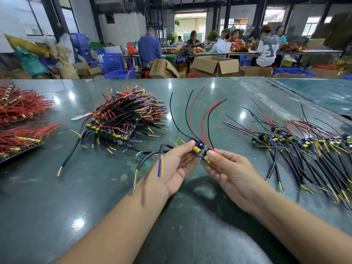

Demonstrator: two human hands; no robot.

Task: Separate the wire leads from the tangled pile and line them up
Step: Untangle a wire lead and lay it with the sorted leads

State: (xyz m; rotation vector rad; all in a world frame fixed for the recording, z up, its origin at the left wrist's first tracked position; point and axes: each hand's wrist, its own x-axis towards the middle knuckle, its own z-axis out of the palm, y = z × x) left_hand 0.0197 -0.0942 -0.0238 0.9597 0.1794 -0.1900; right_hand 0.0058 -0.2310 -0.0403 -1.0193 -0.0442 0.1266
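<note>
A tangled pile [125, 119] of small circuit boards with red, black, yellow and purple leads lies at the centre left of the green table [57, 197]. Above the table's middle, my left hand [175, 164] and my right hand [228, 172] each pinch a small wired board [199, 151]; the two boards touch between my fingertips. Their red and black leads [198, 115] fan upward, and black cables with yellow and purple ends hang down to the left. A row of separated boards [304, 143] lies lined up on the right, cables pointing toward me.
Bundles of red-wired parts [21, 115] lie at the table's left edge, partly on a dark tray. Beyond the table's far edge stand cardboard boxes [215, 66] and blue crates [112, 62], with several people working at distant benches.
</note>
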